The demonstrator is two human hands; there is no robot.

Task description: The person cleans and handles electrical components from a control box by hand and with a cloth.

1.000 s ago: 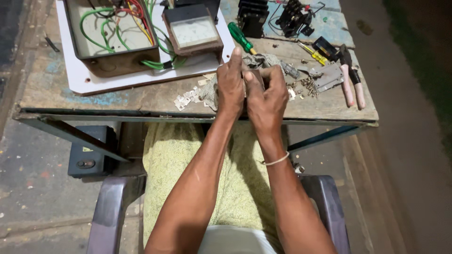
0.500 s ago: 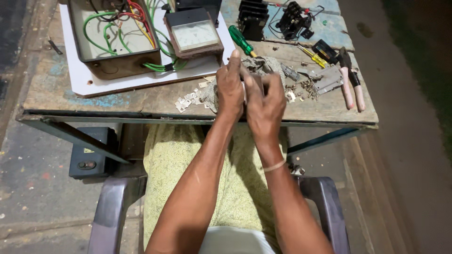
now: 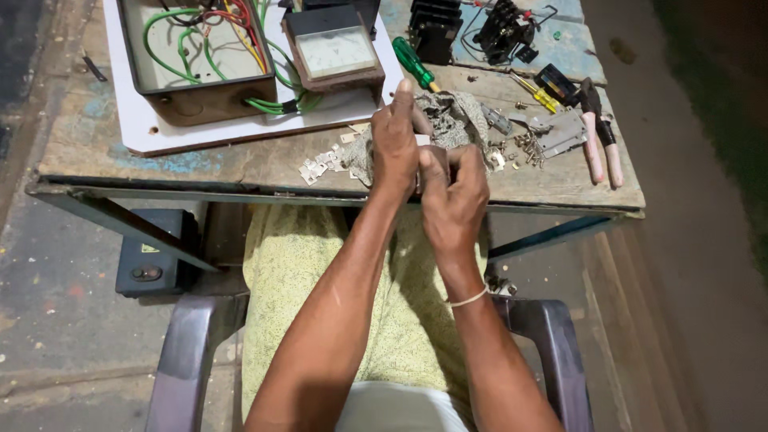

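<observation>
While both hands press together at the table edge, the left hand [image 3: 396, 144] and right hand [image 3: 454, 192] pinch one small hidden part; one crumpled grey rag [image 3: 448, 116] lies just beyond, several flat metal plates [image 3: 320, 166] left.

Lighting up the wooden table [image 3: 240, 164] and both forearms evenly from above, while leaving the ground at the far right fading into near black. Casting soft shadow under the table edge and between the left hand [image 3: 396, 144] and right hand [image 3: 452, 192], hiding whatever is being pinched there. Glaring mildly off the white board [image 3: 152, 132] and the meter face [image 3: 336, 50]; staying sharp at centre, softening slightly and bending lines a little toward the corners.
</observation>
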